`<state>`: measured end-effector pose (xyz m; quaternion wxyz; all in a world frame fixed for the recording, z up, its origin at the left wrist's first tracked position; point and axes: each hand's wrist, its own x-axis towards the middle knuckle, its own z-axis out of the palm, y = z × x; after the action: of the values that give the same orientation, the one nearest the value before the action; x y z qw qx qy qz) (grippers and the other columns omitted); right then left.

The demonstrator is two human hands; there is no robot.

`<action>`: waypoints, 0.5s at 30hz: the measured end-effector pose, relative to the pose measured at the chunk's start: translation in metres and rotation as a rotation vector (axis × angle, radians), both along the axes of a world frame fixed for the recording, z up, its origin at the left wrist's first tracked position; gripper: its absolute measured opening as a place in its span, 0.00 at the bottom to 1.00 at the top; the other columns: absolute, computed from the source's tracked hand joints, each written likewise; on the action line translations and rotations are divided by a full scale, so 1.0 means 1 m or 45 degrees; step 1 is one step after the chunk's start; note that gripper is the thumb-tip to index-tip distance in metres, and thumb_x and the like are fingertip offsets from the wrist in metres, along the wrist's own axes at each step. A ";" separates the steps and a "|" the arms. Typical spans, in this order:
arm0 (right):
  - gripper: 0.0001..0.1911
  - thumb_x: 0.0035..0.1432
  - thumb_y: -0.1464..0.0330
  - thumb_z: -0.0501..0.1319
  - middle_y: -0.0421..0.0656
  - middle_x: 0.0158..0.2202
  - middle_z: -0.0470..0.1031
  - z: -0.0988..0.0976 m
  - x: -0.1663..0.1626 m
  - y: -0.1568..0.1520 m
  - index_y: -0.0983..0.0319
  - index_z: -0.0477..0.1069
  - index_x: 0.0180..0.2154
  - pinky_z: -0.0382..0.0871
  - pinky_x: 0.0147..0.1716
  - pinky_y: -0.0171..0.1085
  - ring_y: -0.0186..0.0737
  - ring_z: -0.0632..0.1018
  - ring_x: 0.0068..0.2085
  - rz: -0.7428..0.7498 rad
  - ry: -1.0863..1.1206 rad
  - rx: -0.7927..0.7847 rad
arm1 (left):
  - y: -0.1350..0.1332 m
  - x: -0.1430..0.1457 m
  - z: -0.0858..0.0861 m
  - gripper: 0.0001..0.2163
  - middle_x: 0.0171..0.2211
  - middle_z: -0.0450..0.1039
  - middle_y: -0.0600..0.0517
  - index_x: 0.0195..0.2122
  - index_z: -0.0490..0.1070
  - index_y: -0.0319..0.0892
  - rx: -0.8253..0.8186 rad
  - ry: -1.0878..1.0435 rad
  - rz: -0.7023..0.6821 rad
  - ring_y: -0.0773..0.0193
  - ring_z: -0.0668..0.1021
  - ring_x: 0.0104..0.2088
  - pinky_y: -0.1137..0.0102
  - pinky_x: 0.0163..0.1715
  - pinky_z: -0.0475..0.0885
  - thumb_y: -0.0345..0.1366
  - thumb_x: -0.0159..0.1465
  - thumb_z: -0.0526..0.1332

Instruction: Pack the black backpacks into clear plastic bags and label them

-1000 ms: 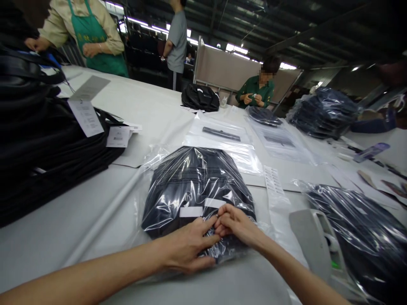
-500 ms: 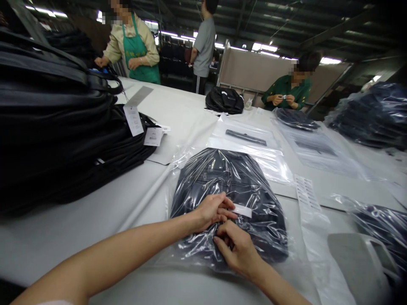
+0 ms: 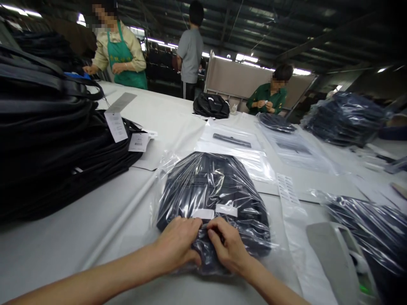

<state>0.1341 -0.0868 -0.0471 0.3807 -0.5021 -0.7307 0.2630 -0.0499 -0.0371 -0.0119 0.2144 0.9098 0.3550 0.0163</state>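
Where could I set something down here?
White tabletop lies bare between the black bag stack and the left hand, and farther back, between that stack and the distant black bag. Right of the central plastic-wrapped bag is crowded: label strip, gray device.

1. Long white worktable [image 3: 171, 106], kinda dominating the place
2. Beige partition [image 3: 243, 78] standing behind it, metal framing and all
3. Dark ribbed roof [image 3: 305, 25], pretty gloomy
4. Bright white lights [image 3: 247, 58] up there tho
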 end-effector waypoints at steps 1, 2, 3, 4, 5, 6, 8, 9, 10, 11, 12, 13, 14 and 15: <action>0.08 0.58 0.72 0.52 0.43 0.35 0.67 0.002 0.002 -0.001 0.60 0.64 0.40 0.65 0.33 0.36 0.37 0.70 0.33 -0.002 0.016 -0.007 | 0.003 0.000 -0.001 0.24 0.31 0.73 0.50 0.39 0.66 0.41 -0.011 0.037 0.026 0.53 0.74 0.33 0.67 0.31 0.65 0.47 0.46 0.70; 0.13 0.56 0.71 0.54 0.45 0.39 0.67 0.003 0.003 -0.001 0.60 0.63 0.45 0.65 0.35 0.38 0.39 0.70 0.36 0.008 0.016 -0.005 | 0.006 -0.002 0.000 0.23 0.28 0.72 0.52 0.38 0.66 0.42 -0.031 0.058 0.048 0.54 0.75 0.30 0.69 0.28 0.64 0.47 0.46 0.70; 0.19 0.55 0.71 0.56 0.47 0.43 0.66 0.004 0.005 -0.001 0.60 0.60 0.49 0.66 0.38 0.40 0.42 0.70 0.40 0.030 -0.006 0.010 | 0.008 -0.004 0.001 0.21 0.25 0.71 0.53 0.37 0.67 0.43 -0.060 0.068 0.055 0.55 0.74 0.28 0.71 0.25 0.62 0.47 0.46 0.70; 0.25 0.53 0.70 0.58 0.49 0.48 0.65 0.005 0.005 -0.001 0.60 0.57 0.53 0.65 0.43 0.42 0.45 0.68 0.45 0.061 -0.047 0.032 | 0.011 -0.007 0.003 0.17 0.23 0.70 0.55 0.33 0.68 0.44 -0.094 0.066 0.036 0.57 0.73 0.25 0.72 0.23 0.59 0.46 0.48 0.69; 0.30 0.52 0.68 0.59 0.50 0.51 0.62 0.007 0.005 -0.001 0.60 0.54 0.56 0.62 0.47 0.46 0.48 0.66 0.49 0.093 -0.097 0.053 | 0.012 -0.009 0.006 0.14 0.22 0.68 0.56 0.29 0.67 0.44 -0.122 0.045 -0.005 0.59 0.73 0.24 0.72 0.22 0.58 0.44 0.49 0.69; 0.33 0.51 0.67 0.61 0.51 0.53 0.61 0.007 0.005 0.000 0.60 0.53 0.58 0.59 0.51 0.49 0.50 0.63 0.52 0.123 -0.148 0.066 | 0.013 -0.011 0.009 0.12 0.22 0.68 0.55 0.26 0.67 0.43 -0.140 0.009 -0.063 0.61 0.72 0.25 0.73 0.23 0.58 0.43 0.51 0.68; 0.33 0.50 0.64 0.63 0.50 0.49 0.64 0.008 0.004 0.003 0.60 0.56 0.57 0.59 0.50 0.50 0.51 0.64 0.50 0.170 -0.226 0.049 | 0.013 -0.014 0.017 0.11 0.25 0.68 0.55 0.23 0.65 0.42 -0.167 -0.102 -0.168 0.63 0.72 0.28 0.74 0.26 0.59 0.39 0.54 0.66; 0.29 0.50 0.63 0.64 0.48 0.45 0.67 0.009 0.004 0.005 0.59 0.61 0.54 0.60 0.47 0.49 0.49 0.66 0.47 0.187 -0.251 0.016 | 0.012 -0.016 0.020 0.09 0.27 0.69 0.55 0.24 0.65 0.42 -0.197 -0.156 -0.188 0.64 0.72 0.29 0.74 0.27 0.59 0.38 0.56 0.64; 0.23 0.51 0.62 0.64 0.45 0.39 0.69 0.009 0.004 0.007 0.58 0.66 0.49 0.62 0.43 0.47 0.46 0.68 0.43 0.199 -0.267 -0.019 | 0.011 -0.017 0.024 0.07 0.28 0.69 0.55 0.26 0.66 0.42 -0.246 -0.188 -0.183 0.65 0.72 0.30 0.75 0.27 0.60 0.36 0.57 0.63; 0.16 0.51 0.62 0.64 0.43 0.34 0.69 0.008 0.004 0.009 0.58 0.71 0.42 0.62 0.40 0.44 0.44 0.68 0.39 0.205 -0.269 -0.051 | 0.011 -0.020 0.027 0.04 0.28 0.69 0.56 0.30 0.67 0.43 -0.309 -0.191 -0.159 0.66 0.72 0.29 0.75 0.27 0.59 0.35 0.58 0.62; 0.10 0.52 0.62 0.64 0.41 0.30 0.68 0.008 0.004 0.010 0.58 0.73 0.36 0.61 0.37 0.42 0.42 0.68 0.36 0.205 -0.258 -0.079 | 0.010 -0.023 0.030 0.04 0.26 0.69 0.57 0.34 0.68 0.44 -0.370 -0.166 -0.120 0.66 0.71 0.27 0.75 0.25 0.59 0.34 0.58 0.61; 0.06 0.53 0.63 0.63 0.40 0.28 0.68 0.007 0.004 0.011 0.58 0.73 0.32 0.61 0.36 0.41 0.40 0.68 0.34 0.197 -0.233 -0.100 | 0.011 -0.027 0.033 0.08 0.25 0.69 0.57 0.38 0.68 0.45 -0.412 -0.115 -0.076 0.65 0.71 0.26 0.75 0.24 0.58 0.35 0.57 0.62; 0.06 0.55 0.63 0.63 0.40 0.26 0.68 0.007 0.005 0.012 0.59 0.74 0.28 0.60 0.35 0.40 0.39 0.69 0.34 0.184 -0.198 -0.113 | 0.011 -0.032 0.036 0.12 0.24 0.69 0.57 0.40 0.68 0.46 -0.422 -0.052 -0.037 0.64 0.71 0.26 0.75 0.23 0.57 0.37 0.56 0.64; 0.08 0.56 0.64 0.62 0.40 0.26 0.68 0.006 0.005 0.012 0.59 0.74 0.27 0.60 0.34 0.39 0.38 0.69 0.33 0.175 -0.162 -0.119 | 0.012 -0.039 0.040 0.14 0.25 0.69 0.57 0.40 0.69 0.46 -0.400 0.011 -0.006 0.63 0.72 0.27 0.75 0.24 0.58 0.39 0.54 0.66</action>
<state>0.1392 -0.0751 -0.0408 0.2908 -0.4838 -0.7729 0.2900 -0.0884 -0.0247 0.0277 0.3524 0.8660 0.3519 -0.0438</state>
